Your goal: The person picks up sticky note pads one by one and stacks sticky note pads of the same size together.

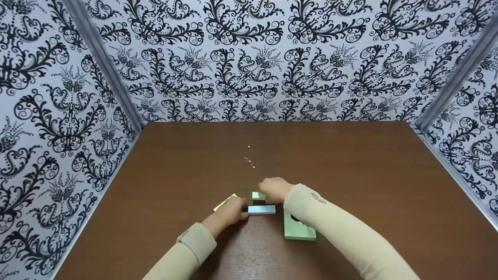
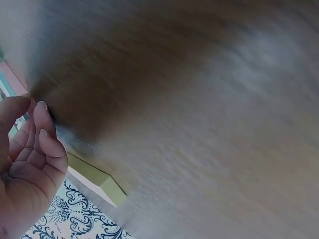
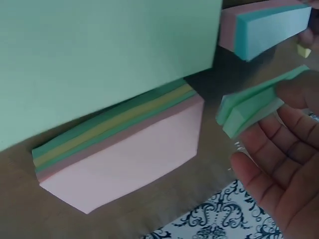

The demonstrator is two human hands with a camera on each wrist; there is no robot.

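Near the middle of the table, my left hand (image 1: pixel 230 212) pinches the left end of a blue and pink sticky note stack (image 1: pixel 262 210). Just behind it, my right hand (image 1: pixel 273 189) grips small green sticky note pads (image 3: pixel 249 110) between thumb and fingers. These look like two layers in the right wrist view. A yellow pad (image 2: pixel 97 178) lies beside the left hand, partly covered by it in the head view. Under the right forearm, a larger green pad (image 1: pixel 299 232) shows only in part.
In the right wrist view, a layered stack of pink, green and yellow pads (image 3: pixel 124 164) stands by the big green pad. Tiny pale specks (image 1: pixel 251 162) dot the brown table (image 1: pixel 350 163) farther back. Patterned walls (image 1: pixel 249 70) enclose the back and sides.
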